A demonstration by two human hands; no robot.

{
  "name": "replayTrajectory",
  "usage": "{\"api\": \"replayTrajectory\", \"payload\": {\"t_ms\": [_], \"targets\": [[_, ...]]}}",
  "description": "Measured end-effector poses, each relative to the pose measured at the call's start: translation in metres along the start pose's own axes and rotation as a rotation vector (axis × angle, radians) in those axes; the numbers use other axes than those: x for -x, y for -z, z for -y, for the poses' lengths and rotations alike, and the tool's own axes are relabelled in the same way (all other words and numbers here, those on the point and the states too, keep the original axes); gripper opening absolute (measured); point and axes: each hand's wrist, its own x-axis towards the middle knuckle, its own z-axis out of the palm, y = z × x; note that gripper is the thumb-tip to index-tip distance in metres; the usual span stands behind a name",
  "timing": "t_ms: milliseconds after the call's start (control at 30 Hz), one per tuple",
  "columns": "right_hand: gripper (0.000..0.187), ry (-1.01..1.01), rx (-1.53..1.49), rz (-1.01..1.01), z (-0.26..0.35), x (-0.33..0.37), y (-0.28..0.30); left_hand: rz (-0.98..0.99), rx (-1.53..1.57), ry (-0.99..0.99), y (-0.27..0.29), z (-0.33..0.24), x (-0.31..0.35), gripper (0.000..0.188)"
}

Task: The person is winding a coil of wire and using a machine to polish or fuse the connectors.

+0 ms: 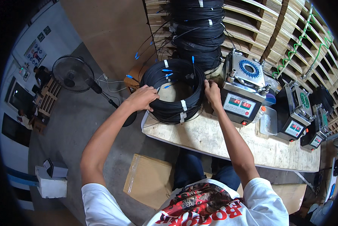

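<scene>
A stack of black fibre-optic cable coils (168,109) lies near the left end of the wooden table, bound with bits of white tape. Blue connectors (167,70) stick out of it, several of them over the hollow middle. My left hand (144,98) grips the left rim, fingers over the top and thumb low on the outer side. On the opposite side, my right hand (212,92) holds the coil's right edge; its fingertips are partly hidden against the cable. A taller pile of similar coils (199,34) stands right behind.
Right of the coils sits a polishing machine (241,105) with a lit display and a ring of blue connectors on top. Two similar machines (297,113) stand farther right, past a clear plastic tray (268,121). A standing fan (73,73) is at left; cardboard (148,180) lies below the table.
</scene>
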Motion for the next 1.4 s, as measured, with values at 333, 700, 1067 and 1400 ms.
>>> {"api": "replayTrajectory", "payload": {"t_ms": [333,700,1067,1400], "targets": [[0.063,-0.092,0.26,0.168,0.018,-0.019,-0.022,0.111,-0.199,0.014,-0.005,-0.009,-0.006,0.049],[0.065,-0.093,0.339,0.25,0.031,-0.029,-0.022,0.024,-0.137,0.037,-0.008,-0.013,0.004,0.051],[0.088,-0.425,-0.186,0.229,0.014,-0.051,-0.026,0.378,0.041,0.1,0.036,-0.019,-0.013,0.084],[0.064,-0.467,-0.374,0.221,-0.014,-0.035,0.006,0.332,0.37,0.167,0.044,-0.037,-0.039,0.08]]}}
